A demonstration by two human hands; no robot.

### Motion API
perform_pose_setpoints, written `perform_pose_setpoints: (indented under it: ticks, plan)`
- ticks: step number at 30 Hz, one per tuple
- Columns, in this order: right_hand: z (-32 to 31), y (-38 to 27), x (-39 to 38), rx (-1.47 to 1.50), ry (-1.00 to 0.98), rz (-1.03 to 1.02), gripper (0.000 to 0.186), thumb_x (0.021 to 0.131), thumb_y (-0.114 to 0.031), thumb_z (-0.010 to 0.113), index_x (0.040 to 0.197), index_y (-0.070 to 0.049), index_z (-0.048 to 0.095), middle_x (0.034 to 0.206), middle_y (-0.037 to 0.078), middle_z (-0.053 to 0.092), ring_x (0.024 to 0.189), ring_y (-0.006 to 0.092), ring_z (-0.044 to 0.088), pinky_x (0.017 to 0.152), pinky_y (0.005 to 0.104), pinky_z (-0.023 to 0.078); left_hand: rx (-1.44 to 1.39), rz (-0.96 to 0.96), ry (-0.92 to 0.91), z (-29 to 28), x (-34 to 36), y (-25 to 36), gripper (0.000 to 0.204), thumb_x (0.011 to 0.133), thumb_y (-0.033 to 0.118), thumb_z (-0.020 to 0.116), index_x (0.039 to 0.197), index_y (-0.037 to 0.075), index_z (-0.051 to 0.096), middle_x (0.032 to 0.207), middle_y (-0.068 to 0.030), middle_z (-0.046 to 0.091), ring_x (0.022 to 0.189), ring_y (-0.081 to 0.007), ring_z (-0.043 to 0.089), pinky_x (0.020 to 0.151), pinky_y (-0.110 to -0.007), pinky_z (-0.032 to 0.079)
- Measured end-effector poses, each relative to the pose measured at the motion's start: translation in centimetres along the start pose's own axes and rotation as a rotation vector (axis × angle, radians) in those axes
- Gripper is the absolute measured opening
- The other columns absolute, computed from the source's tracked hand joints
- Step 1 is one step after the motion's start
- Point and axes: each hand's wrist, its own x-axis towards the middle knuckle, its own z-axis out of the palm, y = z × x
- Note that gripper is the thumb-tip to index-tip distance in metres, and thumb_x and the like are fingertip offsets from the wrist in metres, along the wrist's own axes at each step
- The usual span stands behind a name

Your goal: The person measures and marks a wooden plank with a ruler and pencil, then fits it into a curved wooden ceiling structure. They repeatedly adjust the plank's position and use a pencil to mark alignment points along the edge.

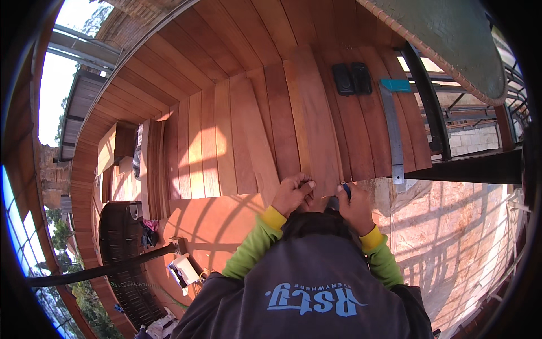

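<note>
A loose reddish-brown wooden board (316, 113) lies lengthwise in front of me over the fitted planks, its near end between my hands. My left hand (293, 194) rests at the left edge of that end, fingers curled and pressed together; what they hold, if anything, is hidden. To the right of the board's end, my right hand (355, 208) is closed round a small dark-blue object (346, 191), too small to name. A try square (392, 130) with a teal stock and metal blade lies on the planks further right.
Two black pouch-like items (352, 79) lie on the planks ahead. Left stand stacked boards (152, 169) and a wooden box (116, 148). A dark metal bar (101, 272) crosses the lower left, near an opened small box (183, 272). A black beam (468, 168) runs right.
</note>
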Motion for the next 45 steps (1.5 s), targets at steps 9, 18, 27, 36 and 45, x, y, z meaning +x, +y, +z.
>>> perform_pose_setpoints:
  ticks: [9,18,27,36,45]
  plan:
    - [-1.2,0.2,0.9,-0.035,-0.053,-0.162,0.013,0.086,-0.013,0.063,0.085,-0.002,0.056,0.069,0.017,0.061,0.062,0.0334,0.062,0.055,0.0406,0.046,0.045,0.084,0.188,1.5,0.9,0.7,0.016,0.094,0.011,0.054,0.088,-0.004,0.057,0.058,-0.0053,0.054,0.042,-0.0123,0.054,0.035,-0.025,0.041]
    - [-1.6,0.2,2.0,-0.228,-0.056,-0.305,0.011,0.085,-0.014,0.062,0.084,-0.005,0.056,0.077,0.016,0.061,0.067,0.0382,0.06,0.057,0.0455,0.046,0.23,0.336,0.396,2.2,3.3,1.2,0.019,0.094,0.013,0.057,0.103,-0.004,0.059,0.058,-0.0038,0.055,0.043,-0.0092,0.05,0.04,-0.025,0.042]
    - [-1.0,0.4,2.3,-0.184,-0.042,-0.24,0.01,0.085,-0.012,0.063,0.084,-0.004,0.056,0.076,0.016,0.062,0.069,0.0379,0.062,0.058,0.0446,0.047,0.359,0.279,0.474,2.3,3.6,1.4,0.035,0.089,0.016,0.064,0.117,-0.004,0.061,0.066,-0.0125,0.06,0.056,-0.0159,0.056,0.053,-0.031,0.046]
    - [-2.7,1.0,1.8,-0.035,-0.037,-0.251,0.019,0.085,-0.017,0.067,0.079,-0.002,0.056,0.07,0.016,0.058,0.06,0.0343,0.058,0.054,0.039,0.045,1.182,0.351,1.159,-6.7,3.5,-1.5,0.057,0.081,0.038,0.07,0.119,-0.001,0.053,0.098,-0.0227,0.064,0.083,-0.0369,0.062,0.075,-0.043,0.051]
    - [-2.6,2.3,0.5,0.086,0.002,-0.287,0.01,0.085,-0.006,0.061,0.092,0.001,0.062,0.079,0.016,0.062,0.069,0.0303,0.063,0.061,0.0345,0.048,1.022,-0.059,0.994,-8.8,6.0,1.3,0.072,0.064,0.051,0.078,0.105,-0.005,0.057,0.103,-0.0227,0.063,0.098,-0.0394,0.062,0.084,-0.044,0.051]
